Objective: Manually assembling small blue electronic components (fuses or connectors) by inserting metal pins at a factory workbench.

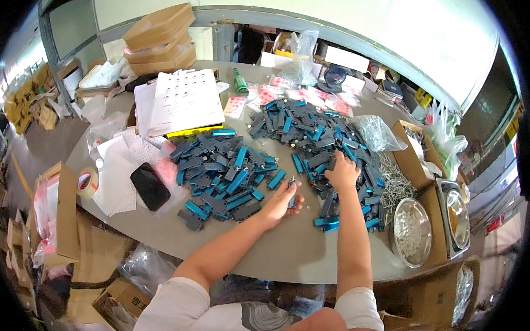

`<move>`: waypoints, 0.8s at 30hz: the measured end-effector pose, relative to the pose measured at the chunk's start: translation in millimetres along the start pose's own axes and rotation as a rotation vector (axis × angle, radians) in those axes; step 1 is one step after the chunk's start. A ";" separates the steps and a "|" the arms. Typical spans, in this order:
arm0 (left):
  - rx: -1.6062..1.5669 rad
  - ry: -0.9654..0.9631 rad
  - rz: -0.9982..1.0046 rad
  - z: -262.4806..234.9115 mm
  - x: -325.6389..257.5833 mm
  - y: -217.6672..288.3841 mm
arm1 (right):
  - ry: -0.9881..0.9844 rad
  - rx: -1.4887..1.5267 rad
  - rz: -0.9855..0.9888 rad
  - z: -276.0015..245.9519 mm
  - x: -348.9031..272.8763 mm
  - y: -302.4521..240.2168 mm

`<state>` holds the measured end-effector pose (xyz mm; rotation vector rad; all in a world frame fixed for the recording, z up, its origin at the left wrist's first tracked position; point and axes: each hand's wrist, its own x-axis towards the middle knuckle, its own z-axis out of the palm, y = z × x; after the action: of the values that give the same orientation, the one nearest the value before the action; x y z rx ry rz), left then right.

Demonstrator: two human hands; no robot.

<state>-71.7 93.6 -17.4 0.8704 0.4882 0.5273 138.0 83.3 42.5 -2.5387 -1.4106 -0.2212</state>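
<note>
Fingers (299, 201) curled, left hand (280, 206) holds dark part (292, 200).

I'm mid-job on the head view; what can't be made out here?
All in the head view:
- Part: mostly covered by the left hand holding it.
- Right hand: its own back hides whether it grips anything.
- White bits in the bowl: too small to identify.
- Phone: dark screen, nothing discernible.

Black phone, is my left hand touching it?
Apart: the head view shows your left hand well right of the black phone, with blue and gray parts between them.
</note>
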 end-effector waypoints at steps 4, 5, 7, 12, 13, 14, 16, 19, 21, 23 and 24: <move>-0.018 0.033 0.007 1.7 3.2 -0.3 | 0.136 0.266 0.079 9.0 10.4 30.2; -0.044 0.041 -0.018 0.5 4.8 -0.9 | 0.181 0.332 0.098 10.6 7.9 35.7; -0.120 0.042 -0.044 -3.0 7.1 -2.6 | 0.214 0.472 0.080 1.9 -5.8 25.4; -0.233 0.024 -0.068 -9.5 4.5 -3.9 | -0.299 1.541 0.138 -14.2 -57.6 -19.3; -0.280 0.015 -0.092 -5.6 4.0 -1.3 | -0.293 1.537 0.140 -9.3 -63.3 -19.2; -0.326 0.006 -0.116 -2.8 4.2 0.5 | -0.335 1.588 0.079 0.1 -67.0 -17.0; -0.308 -0.007 -0.101 -3.5 4.2 -0.3 | -0.378 1.640 0.022 7.9 -70.4 -14.2; -0.285 -0.026 -0.097 -7.7 4.0 1.4 | -0.401 1.949 0.018 7.9 -72.9 -15.4; -0.310 -0.013 -0.096 -4.4 3.1 2.8 | -0.378 2.055 -0.024 13.5 -72.5 -19.0; -0.307 -0.026 -0.115 -4.6 5.0 4.3 | -0.351 2.160 -0.067 13.0 -75.1 -21.3; -0.305 -0.032 -0.132 -7.5 4.1 5.3 | -0.395 2.166 0.003 0.6 -81.7 -29.3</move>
<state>-74.2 103.3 -18.0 0.5502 0.4194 0.4512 70.1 31.8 26.0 -0.6701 -0.6624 1.1569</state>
